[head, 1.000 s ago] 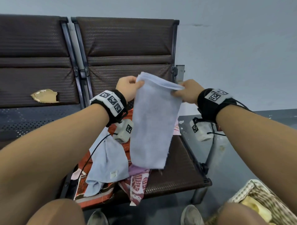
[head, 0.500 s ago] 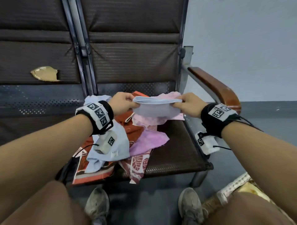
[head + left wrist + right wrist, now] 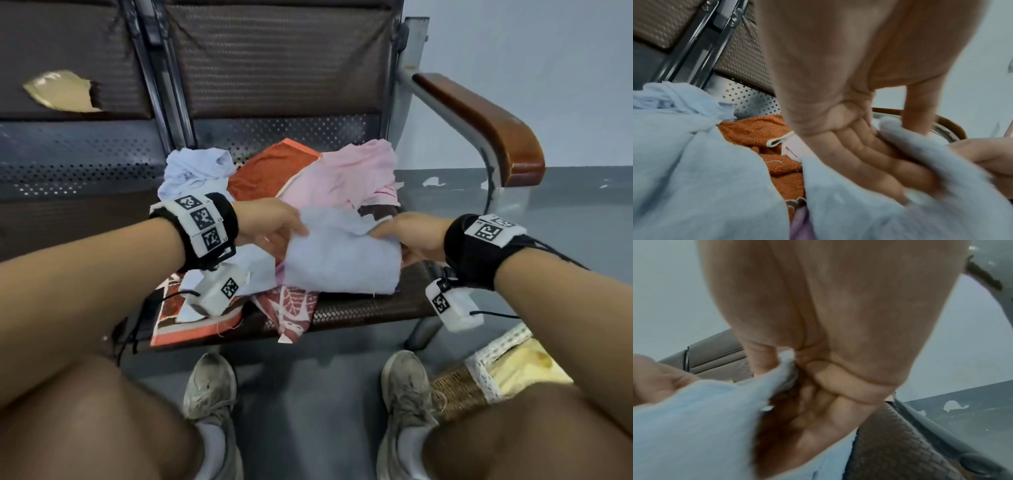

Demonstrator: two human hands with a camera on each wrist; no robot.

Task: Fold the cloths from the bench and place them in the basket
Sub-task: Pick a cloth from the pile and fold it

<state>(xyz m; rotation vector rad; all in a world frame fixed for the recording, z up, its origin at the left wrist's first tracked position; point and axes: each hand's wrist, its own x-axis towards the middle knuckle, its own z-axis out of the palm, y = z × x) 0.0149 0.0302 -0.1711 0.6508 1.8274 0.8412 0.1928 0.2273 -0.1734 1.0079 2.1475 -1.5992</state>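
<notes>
The pale blue folded cloth [image 3: 342, 255] is held just above the heap of cloths on the brown woven seat of the surface [image 3: 359, 308], its lower edge hanging toward the seat's front. The left hand [image 3: 270, 222] grips the cloth's left edge: in the left wrist view the fingers [image 3: 869, 162] lie under the fabric and the thumb comes down on top of it. The right hand [image 3: 407, 233] grips the cloth's right edge; the right wrist view shows its fingers [image 3: 838, 386] curled round a bunched fold of it.

Directly under the held cloth lie a lilac cloth [image 3: 279, 274] and a red cloth with a white leaf pattern [image 3: 291, 305], which spills over the seat's front edge. Left of the held cloth, under the left wrist, a second pale blue cloth [image 3: 257, 267] covers an orange-bordered patterned cloth [image 3: 195, 325]. Behind the held cloth sit a rust-orange towel [image 3: 270, 171], a crumpled pink cloth [image 3: 349, 174] and a bunched white-blue cloth [image 3: 195, 168] against the perforated metal back.

Right of the held cloth, the wooden armrest [image 3: 486, 126] rises on its grey metal frame. Below and to the right of the cloth, on the floor beside the person's right shoe [image 3: 404, 387], stands the wicker basket with a lace-trimmed lining [image 3: 479, 373], with something yellow inside.
</notes>
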